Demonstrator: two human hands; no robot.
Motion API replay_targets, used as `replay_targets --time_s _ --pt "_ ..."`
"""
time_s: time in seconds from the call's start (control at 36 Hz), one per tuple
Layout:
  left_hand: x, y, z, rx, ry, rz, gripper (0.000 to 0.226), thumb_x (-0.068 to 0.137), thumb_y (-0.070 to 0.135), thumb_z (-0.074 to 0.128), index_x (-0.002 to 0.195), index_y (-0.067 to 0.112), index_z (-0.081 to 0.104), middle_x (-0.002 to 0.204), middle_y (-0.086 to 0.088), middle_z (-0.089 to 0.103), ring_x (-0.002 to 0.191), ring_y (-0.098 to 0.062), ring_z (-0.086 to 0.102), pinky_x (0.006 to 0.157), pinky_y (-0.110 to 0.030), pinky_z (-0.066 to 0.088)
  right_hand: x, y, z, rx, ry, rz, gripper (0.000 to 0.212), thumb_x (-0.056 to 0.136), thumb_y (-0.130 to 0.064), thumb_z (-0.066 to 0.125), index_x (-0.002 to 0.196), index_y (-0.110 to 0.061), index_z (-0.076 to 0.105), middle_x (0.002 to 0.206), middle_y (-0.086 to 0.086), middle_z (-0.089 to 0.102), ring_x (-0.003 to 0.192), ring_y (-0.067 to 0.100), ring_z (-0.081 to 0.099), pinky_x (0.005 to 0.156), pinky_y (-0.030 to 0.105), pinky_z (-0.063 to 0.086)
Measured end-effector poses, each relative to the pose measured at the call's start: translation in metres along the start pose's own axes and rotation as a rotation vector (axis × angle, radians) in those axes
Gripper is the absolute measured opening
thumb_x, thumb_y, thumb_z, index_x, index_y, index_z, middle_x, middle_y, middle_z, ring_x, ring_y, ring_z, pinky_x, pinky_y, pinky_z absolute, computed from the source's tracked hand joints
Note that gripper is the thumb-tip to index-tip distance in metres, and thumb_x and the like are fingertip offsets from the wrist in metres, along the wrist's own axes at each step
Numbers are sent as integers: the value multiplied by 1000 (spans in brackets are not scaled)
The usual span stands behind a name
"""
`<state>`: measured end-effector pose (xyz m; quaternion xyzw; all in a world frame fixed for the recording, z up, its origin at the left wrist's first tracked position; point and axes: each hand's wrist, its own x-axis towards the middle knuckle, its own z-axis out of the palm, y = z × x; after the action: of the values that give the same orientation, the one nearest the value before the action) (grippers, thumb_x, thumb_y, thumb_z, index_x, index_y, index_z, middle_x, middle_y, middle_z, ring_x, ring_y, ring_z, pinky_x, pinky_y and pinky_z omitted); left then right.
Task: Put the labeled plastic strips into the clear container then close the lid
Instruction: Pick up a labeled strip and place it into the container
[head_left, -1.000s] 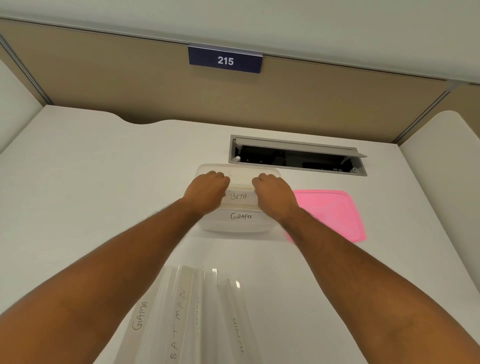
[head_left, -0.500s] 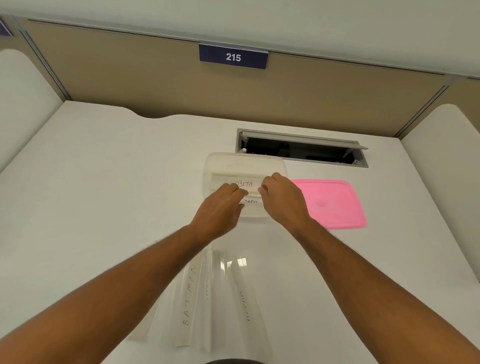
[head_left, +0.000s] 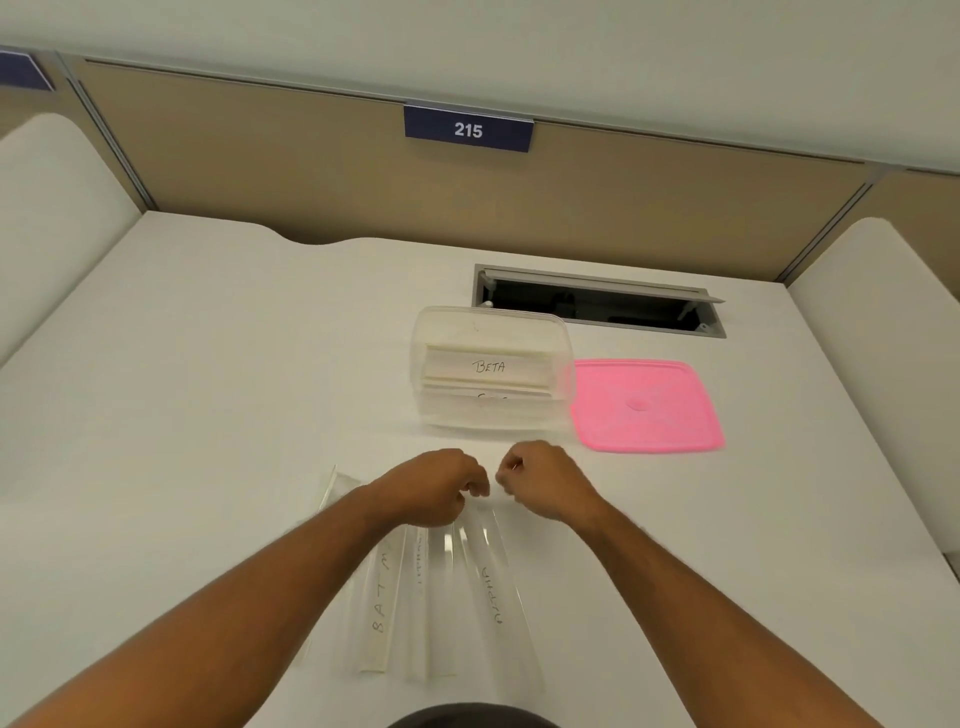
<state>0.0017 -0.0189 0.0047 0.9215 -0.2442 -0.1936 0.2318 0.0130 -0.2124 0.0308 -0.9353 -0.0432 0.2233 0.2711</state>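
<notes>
Both hands have drawn back from the clear container (head_left: 491, 369) to the far ends of the labeled plastic strips (head_left: 441, 597) on the near bench (head_left: 208, 389), left hand (head_left: 434, 488) and right hand (head_left: 540, 480) with grip curled, contact unclear, pink lid (head_left: 644, 405) lying right of the container.

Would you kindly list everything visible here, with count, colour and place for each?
clear container: one, transparent, desk centre, lid off
strips in container: at least two, whitish, top one marked BETA
loose strips: several, clear, near desk edge, one marked BATM...
lid: one, pink, flat beside container's right
cable hatch: one, grey, open, behind container
number sign: one, navy, 215, on partition
desk: one, white
left hand: curled over loose strips' far ends
right hand: curled, beside left hand
</notes>
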Motion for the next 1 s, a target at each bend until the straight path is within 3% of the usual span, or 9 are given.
replay_targets --time_s 0.11,0.19,0.36,0.47,0.61,0.72,0.89,1.0 --pt "-1 -1 0 22 -72 5 44 80 3 49 115 23 67 111 9 66 104 -9 57 87 -25 48 -11 0 6 334 -283 104 16 85 -21 68 95 -9 74 86 3 78 81 16 75 71 28 58" --pt "-2 1 0 43 -54 26 28 92 14 51 110 24 70 104 8 68 98 -11 59 85 -30 50 -16 -1 11 391 -328 129 17 85 -20 72 95 -7 73 85 4 78 76 12 74 69 23 57" --pt "0 3 1 36 -54 12 23 95 17 54 108 25 71 101 9 69 90 -8 57 79 -27 49 -21 -4 19 431 -305 165 15 82 -18 76 92 -7 71 87 13 77 73 15 74 65 23 57" --pt "1 6 0 31 -59 2 21 95 17 55 107 25 70 101 9 68 92 -10 59 81 -30 50 -23 -5 23 421 -279 196 13 84 -10 74 94 -2 71 80 10 73 70 18 72 73 29 61" --pt "7 11 -2 0 -6 -8 18 95 24 62 113 24 66 102 8 70 90 -9 61 81 -26 50 -24 -1 19 450 -220 248 11 83 -3 71 92 3 73 71 10 70 62 18 69 72 33 63" --pt "12 17 -2 -41 47 -31 32 95 25 63 127 24 61 110 8 71 98 -10 63 88 -30 52 -22 5 10 491 -169 283 5 81 3 64 79 2 69 69 15 67 59 22 66 69 35 63" --pt "17 26 -5 -169 101 -54 39 94 23 64 132 14 60 127 0 65 110 -12 62 96 -30 50 -18 17 -10 669 -56 358 7 80 7 57 82 3 63 80 25 68 64 28 67 63 34 62" --pt "21 30 -7 -213 90 -110 38 96 29 61 129 10 60 132 -4 63 116 -15 60 97 -28 47 -13 23 -21 802 11 422 8 80 7 56 80 2 62 71 18 65 58 26 65 59 32 59"
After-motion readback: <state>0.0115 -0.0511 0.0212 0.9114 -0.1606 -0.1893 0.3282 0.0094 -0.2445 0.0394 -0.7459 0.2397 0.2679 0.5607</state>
